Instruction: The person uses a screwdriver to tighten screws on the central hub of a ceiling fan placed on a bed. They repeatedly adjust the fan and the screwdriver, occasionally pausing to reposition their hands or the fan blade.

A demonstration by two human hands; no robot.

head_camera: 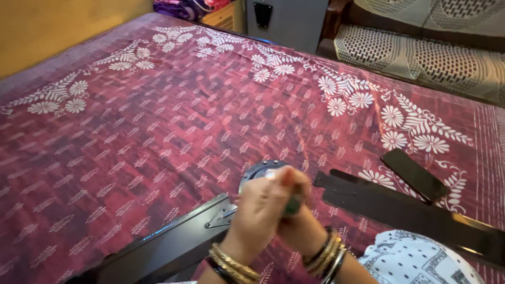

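Bangled wrists rise from the bottom edge, and both hands meet just above them: the left hand [261,208] is curled shut in front, its fingers [284,181] wrapped around a small green object [293,206] that the right hand [301,223] also grips from beneath. Only a sliver of that green thing shows between the fingers, too blurred to tell its shape. It is held just above a round dark metal disc [258,171] at the end of a dark flat bar [168,244], over the maroon flowered bedspread [158,121].
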